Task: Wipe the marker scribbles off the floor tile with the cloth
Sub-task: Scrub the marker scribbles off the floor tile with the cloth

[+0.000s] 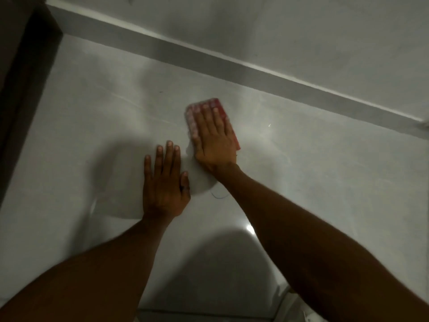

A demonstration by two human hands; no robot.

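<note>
A red and white cloth lies folded flat on the glossy pale grey floor tile. My right hand presses down on the cloth, fingers stretched out over it, and hides most of it. My left hand rests palm down on the bare tile just left of and nearer than the cloth, fingers spread, holding nothing. A thin blue marker line curves on the tile between my two wrists. Another faint mark shows to the right of the cloth.
A grey skirting strip runs diagonally along the wall beyond the cloth. A dark wooden door frame stands at the left edge. A grout line crosses the floor near the bottom edge.
</note>
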